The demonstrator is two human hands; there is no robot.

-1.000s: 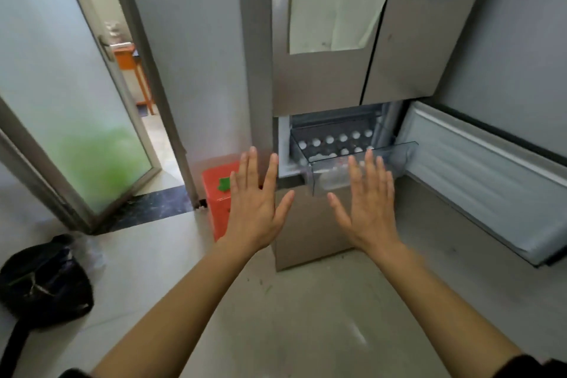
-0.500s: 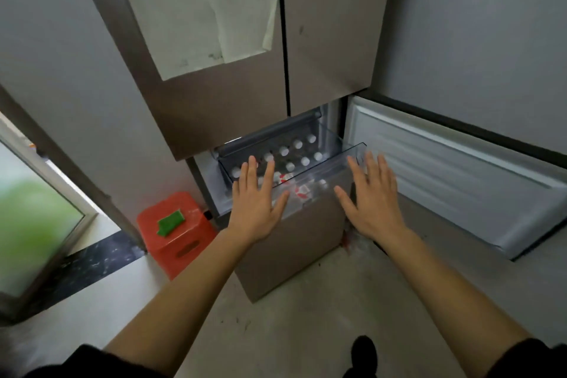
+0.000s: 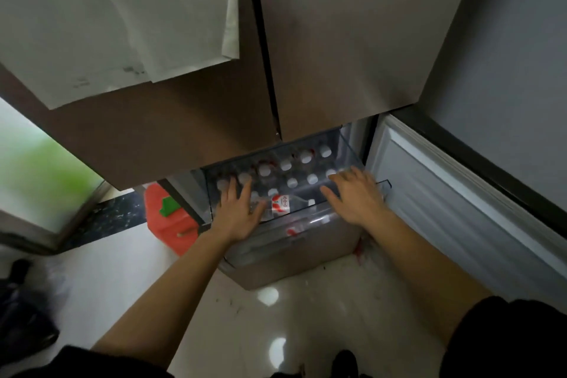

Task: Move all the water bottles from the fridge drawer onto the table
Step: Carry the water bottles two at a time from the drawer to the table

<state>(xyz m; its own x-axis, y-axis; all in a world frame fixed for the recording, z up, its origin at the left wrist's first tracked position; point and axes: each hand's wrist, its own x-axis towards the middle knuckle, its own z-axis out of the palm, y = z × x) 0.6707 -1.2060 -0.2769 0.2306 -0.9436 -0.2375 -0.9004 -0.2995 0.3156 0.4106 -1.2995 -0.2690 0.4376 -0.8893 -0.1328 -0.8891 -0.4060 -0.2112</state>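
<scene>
Blur smears the glass door (image 3: 36, 181) at far left and the bag (image 3: 21, 316) on the floor. Red box (image 3: 167, 221) sits half hidden behind the fridge (image 3: 337, 40). Left hand (image 3: 237, 213), fingers spread, now reaches into the clear drawer (image 3: 352, 150) beside a lying bottle (image 3: 283, 204) (contact unclear). Standing bottles (image 3: 287, 165) show white caps only. Right hand (image 3: 352, 196), also spread and empty, has moved over the drawer's front edge.

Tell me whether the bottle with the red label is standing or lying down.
Lying down. The red-label bottle rests on its side in the drawer, cap pointing right, while the other bottles show only caps.
</scene>
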